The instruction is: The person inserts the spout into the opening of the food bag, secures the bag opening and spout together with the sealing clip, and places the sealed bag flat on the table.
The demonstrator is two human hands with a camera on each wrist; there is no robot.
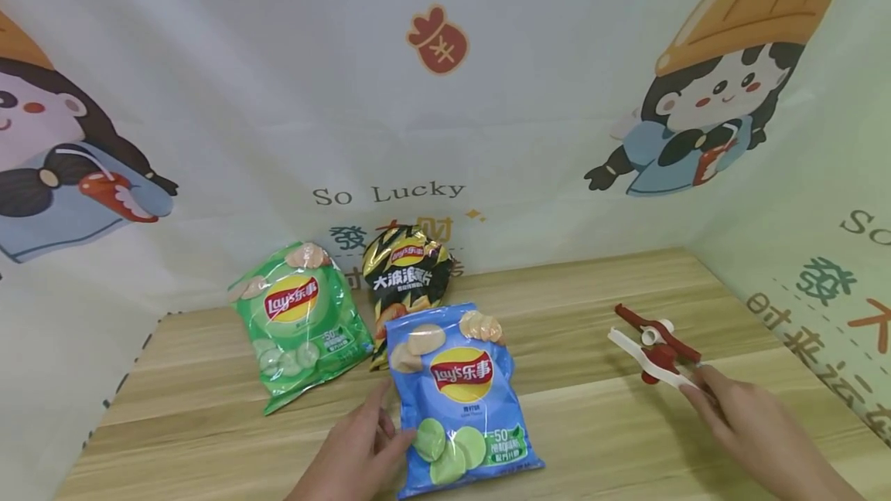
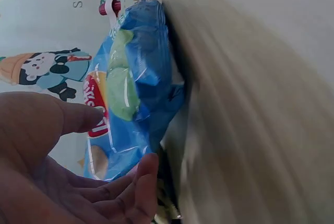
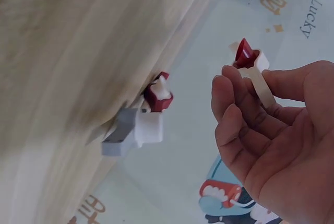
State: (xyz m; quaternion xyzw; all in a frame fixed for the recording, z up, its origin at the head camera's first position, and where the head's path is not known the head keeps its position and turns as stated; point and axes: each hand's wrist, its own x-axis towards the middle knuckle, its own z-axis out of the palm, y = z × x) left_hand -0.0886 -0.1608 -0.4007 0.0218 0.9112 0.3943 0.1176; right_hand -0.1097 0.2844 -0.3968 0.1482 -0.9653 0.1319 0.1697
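Observation:
My left hand (image 1: 362, 439) rests at the lower left edge of a blue Lay's chip bag (image 1: 462, 400), which lies face up on the table. Its thumb (image 2: 78, 117) overlaps the bag's front in the left wrist view, with the fingers loosely bent near the edge. At the right, my right hand (image 1: 745, 416) pinches a white strip-shaped clip (image 3: 263, 89) between thumb and fingers; a red part shows at its far end. Close by, more red-and-white clip pieces (image 1: 685, 348) lie on the table. Overlap hides where one piece ends and another begins.
To the left lies a green Lay's bag (image 1: 299, 331). A black-and-gold chip bag (image 1: 407, 269) leans at the back, partly behind the blue one. The wooden table (image 1: 557, 292) meets a printed cloth backdrop (image 1: 543, 138) at the rear and sides.

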